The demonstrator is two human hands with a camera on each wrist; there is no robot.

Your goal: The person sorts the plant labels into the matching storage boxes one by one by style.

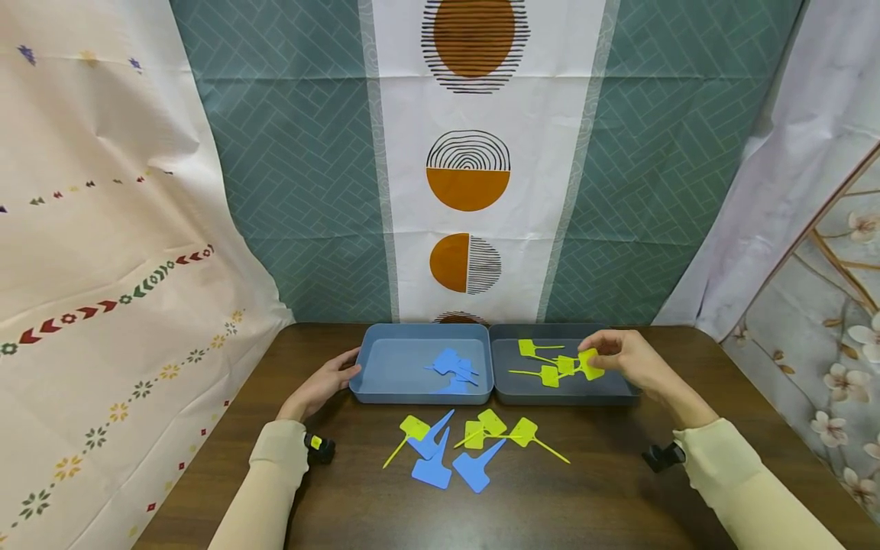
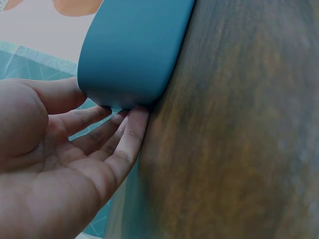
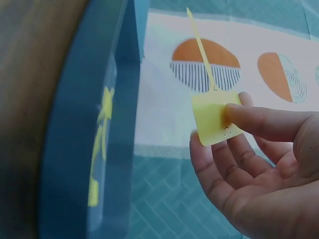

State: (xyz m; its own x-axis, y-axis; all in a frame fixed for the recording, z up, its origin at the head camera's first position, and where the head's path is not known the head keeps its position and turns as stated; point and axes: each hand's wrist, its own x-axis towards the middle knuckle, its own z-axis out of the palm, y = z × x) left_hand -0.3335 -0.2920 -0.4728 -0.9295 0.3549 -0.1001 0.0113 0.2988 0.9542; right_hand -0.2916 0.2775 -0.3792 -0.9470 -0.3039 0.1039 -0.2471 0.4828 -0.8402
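My right hand point(image 1: 622, 359) pinches a yellow plant label point(image 3: 214, 117) by its square head, thumb on one face and fingers behind, above the dark grey tray point(image 1: 505, 393). The label's thin stem points away from the hand. Inside that tray lie several yellow plant labels point(image 1: 548, 375). My left hand point(image 1: 326, 386) touches the outer left end of the blue-grey tray point(image 1: 392, 367), its fingers and thumb extended against the wall in the left wrist view. Several blue T-shaped plant labels point(image 1: 447, 360) lie in the right part of this tray.
On the brown table point(image 1: 536, 512), in front of the trays, lies a loose group of yellow labels point(image 1: 524, 431) and blue labels point(image 1: 431, 472), some overlapping. The two trays stand side by side near a patterned cloth backdrop point(image 1: 316, 191). Cloths hang at both sides.
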